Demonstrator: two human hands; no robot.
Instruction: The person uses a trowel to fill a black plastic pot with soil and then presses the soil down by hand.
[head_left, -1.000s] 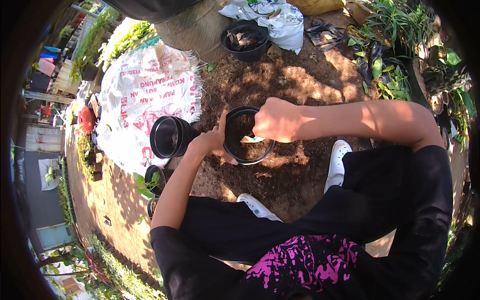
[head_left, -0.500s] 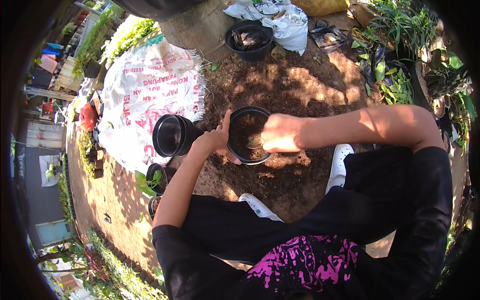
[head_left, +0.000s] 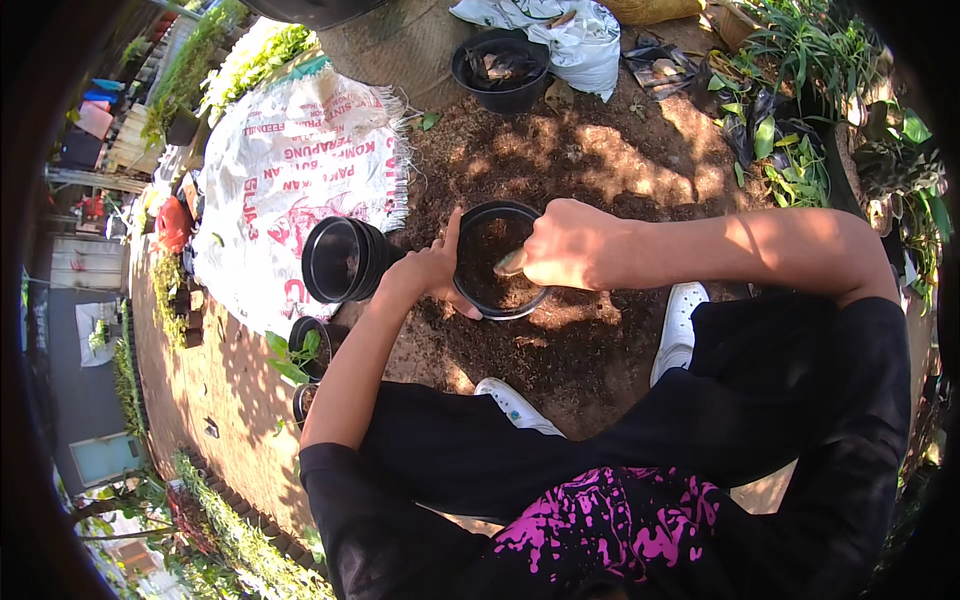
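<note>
Head view: pale tool (head_left: 510, 264) inside the black pot (head_left: 495, 206), over its soil.
Its visible end slants down-left from the nearer right hand (head_left: 568, 245), fisted around it at the pot's right rim, forearm reaching rightward; the left hand (head_left: 437, 272), fingers spread, braces the pot's left rim.

Bare brown earth ground (head_left: 225, 425) lies under bright patches of sunlight (head_left: 625, 172) and dappled shade (head_left: 258, 372). At left stands a flat dark-grey wall (head_left: 78, 375) with a pale-blue rectangular panel (head_left: 105, 458). A low green leafy row of plants (head_left: 235, 520) runs near left; long-leaved green plants (head_left: 812, 62) crowd far right.
</note>
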